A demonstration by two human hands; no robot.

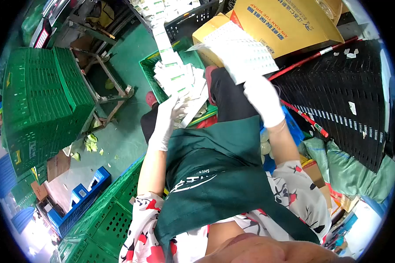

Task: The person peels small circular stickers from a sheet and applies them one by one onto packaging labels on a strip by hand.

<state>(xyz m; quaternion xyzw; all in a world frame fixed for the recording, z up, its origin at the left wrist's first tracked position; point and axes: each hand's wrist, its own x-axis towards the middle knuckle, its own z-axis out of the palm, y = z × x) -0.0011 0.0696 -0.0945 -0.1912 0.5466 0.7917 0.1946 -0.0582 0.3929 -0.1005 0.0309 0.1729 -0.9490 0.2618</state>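
My left hand [173,116], in a white glove, is closed at the near side of a green crate [148,72]. Its fingers are on the white paper strips with green print [177,76] heaped in that crate. A band of these strips runs up to a black crate [191,22]. My right hand [263,96], also gloved in white, pinches the near edge of white sheets with rows of small print [245,50]. The sheets lie over the front of a yellow cardboard box [289,22].
Stacked green crates [39,92] stand at the left beside a metal frame [114,81]. Black crates [342,83] are stacked at the right, with a red pole [303,116] before them. More green crates [114,219] and a blue crate [85,197] are at lower left.
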